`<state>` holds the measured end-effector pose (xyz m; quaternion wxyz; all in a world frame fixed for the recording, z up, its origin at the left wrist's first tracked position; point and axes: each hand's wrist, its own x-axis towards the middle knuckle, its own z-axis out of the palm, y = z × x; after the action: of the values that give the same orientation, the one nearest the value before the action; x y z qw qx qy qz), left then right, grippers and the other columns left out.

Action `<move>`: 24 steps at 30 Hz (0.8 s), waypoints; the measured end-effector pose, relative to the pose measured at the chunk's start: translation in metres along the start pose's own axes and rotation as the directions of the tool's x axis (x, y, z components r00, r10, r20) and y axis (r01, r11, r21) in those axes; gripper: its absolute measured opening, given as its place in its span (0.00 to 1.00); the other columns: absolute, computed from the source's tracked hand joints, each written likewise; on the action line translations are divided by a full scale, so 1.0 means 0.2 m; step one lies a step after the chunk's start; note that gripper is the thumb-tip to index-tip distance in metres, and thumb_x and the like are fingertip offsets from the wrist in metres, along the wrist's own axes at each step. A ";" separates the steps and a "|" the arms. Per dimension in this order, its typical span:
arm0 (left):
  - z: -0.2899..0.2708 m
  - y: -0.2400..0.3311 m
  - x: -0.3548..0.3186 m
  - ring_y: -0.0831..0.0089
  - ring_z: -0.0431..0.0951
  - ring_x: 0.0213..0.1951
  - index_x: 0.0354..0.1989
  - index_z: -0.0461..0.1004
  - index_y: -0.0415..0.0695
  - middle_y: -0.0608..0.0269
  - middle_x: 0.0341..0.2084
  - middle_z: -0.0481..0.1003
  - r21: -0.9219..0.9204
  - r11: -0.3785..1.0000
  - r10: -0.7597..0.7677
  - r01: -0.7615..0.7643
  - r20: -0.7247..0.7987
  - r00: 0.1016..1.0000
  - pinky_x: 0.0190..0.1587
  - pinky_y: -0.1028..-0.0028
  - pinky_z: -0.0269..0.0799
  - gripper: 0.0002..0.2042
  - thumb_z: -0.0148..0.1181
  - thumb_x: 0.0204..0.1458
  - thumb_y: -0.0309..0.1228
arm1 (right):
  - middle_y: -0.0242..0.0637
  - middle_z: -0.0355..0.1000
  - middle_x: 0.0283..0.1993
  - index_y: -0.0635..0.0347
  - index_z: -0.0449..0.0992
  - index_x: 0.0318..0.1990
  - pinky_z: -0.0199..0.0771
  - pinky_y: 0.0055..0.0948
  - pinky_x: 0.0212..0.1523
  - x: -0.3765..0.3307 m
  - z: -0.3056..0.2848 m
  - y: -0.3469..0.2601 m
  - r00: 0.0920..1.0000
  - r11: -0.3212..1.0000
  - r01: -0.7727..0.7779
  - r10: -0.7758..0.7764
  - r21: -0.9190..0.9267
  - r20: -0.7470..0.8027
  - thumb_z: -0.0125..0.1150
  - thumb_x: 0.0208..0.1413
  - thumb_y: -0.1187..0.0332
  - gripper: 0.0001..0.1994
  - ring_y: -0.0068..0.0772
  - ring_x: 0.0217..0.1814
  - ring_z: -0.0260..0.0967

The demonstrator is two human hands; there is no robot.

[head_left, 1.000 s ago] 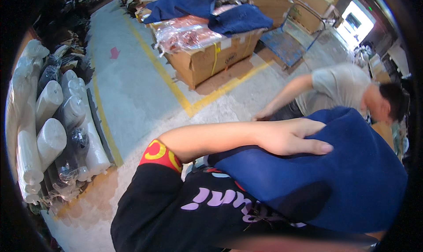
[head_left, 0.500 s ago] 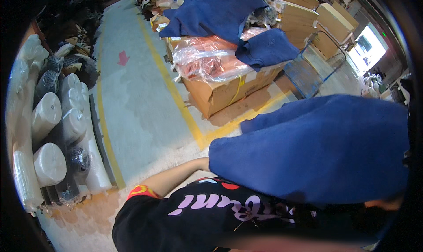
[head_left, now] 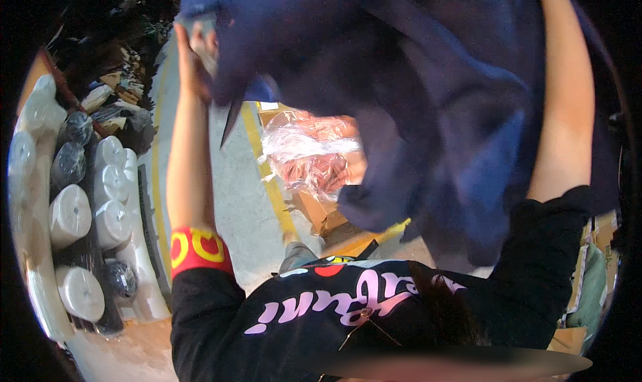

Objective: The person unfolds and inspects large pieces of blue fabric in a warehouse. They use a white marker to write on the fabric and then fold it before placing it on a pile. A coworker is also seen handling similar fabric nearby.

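A large, limp blue sheet of cloth or leather (head_left: 374, 61) hangs raised before me, blurred, with dark folds drooping on its right side. My left hand (head_left: 198, 61) is up at the sheet's left edge, fingers closed on it. On the other side my right forearm stretches up along the sheet, but the hand itself lies past the upper edge of the view. Beneath the sheet's lower edge shows a salmon-coloured bundle in clear plastic (head_left: 311, 148) on a cardboard box (head_left: 319, 215); the sheet hides the rest of that box.
White wrapped rolls (head_left: 70, 218) stand at the left, with dark rolls among them. Yellow lines (head_left: 271, 188) mark the grey floor (head_left: 234, 201). A heap of mixed scraps (head_left: 120, 88) lies at the far left. Cardboard and green material (head_left: 592, 288) sit at the right edge.
Both arms have risen and reached forward, lifting the blue sheet from in front of my body to high in the view. It now covers the box's far side and the trolley.
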<state>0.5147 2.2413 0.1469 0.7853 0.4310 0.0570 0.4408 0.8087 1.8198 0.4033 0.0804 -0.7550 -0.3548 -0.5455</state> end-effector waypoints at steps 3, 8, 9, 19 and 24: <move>-0.20 -0.15 0.55 0.60 0.62 0.61 0.68 0.42 0.40 0.49 0.63 0.57 0.219 0.953 0.205 -0.209 0.038 0.978 0.61 0.63 0.60 0.45 0.50 0.53 0.60 | 0.45 0.75 0.45 0.62 0.72 0.52 0.69 0.34 0.51 -0.03 0.63 -0.17 0.960 0.999 -0.022 0.009 0.043 0.280 0.54 0.58 0.51 0.24 0.35 0.48 0.72; -0.73 -0.84 0.79 0.56 0.57 0.64 0.69 0.44 0.39 0.48 0.65 0.55 0.738 0.674 0.085 0.000 -0.077 0.993 0.64 0.60 0.53 0.44 0.59 0.52 0.51 | 0.43 0.75 0.43 0.54 0.72 0.53 0.69 0.31 0.50 -0.75 1.44 -0.45 0.890 0.786 -0.177 -0.129 0.592 0.438 0.56 0.57 0.52 0.22 0.33 0.47 0.72; -0.84 -0.98 0.76 0.59 0.63 0.62 0.65 0.51 0.40 0.53 0.61 0.61 0.529 0.785 -0.276 0.321 -0.164 0.947 0.60 0.59 0.60 0.38 0.58 0.53 0.50 | 0.42 0.75 0.39 0.57 0.75 0.48 0.71 0.35 0.47 -0.99 1.55 -0.53 0.848 0.742 -0.328 -0.041 0.585 0.528 0.59 0.53 0.48 0.24 0.37 0.45 0.73; -1.15 -1.86 0.35 0.65 0.73 0.49 0.58 0.62 0.40 0.57 0.52 0.69 0.365 0.503 -0.778 0.783 -0.204 0.595 0.49 0.64 0.71 0.26 0.54 0.58 0.46 | 0.48 0.72 0.34 0.63 0.67 0.39 0.71 0.39 0.36 -2.76 1.49 -1.18 -0.159 0.534 -0.797 0.266 -0.282 0.951 0.73 0.34 0.41 0.36 0.47 0.37 0.72; -1.08 -2.10 0.44 0.59 0.70 0.53 0.65 0.52 0.40 0.52 0.60 0.61 0.079 0.535 -0.718 0.841 -0.482 0.502 0.53 0.59 0.69 0.35 0.53 0.57 0.51 | 0.43 0.65 0.48 0.61 0.61 0.49 0.75 0.42 0.45 -2.79 1.58 -1.35 0.052 0.881 -0.473 0.036 -0.007 0.998 0.74 0.36 0.49 0.38 0.47 0.53 0.67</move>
<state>0.7359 2.3412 -0.2673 0.7935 0.3741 0.4706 0.0945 0.7965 1.9294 -0.2842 0.0436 -0.9464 -0.2578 0.1894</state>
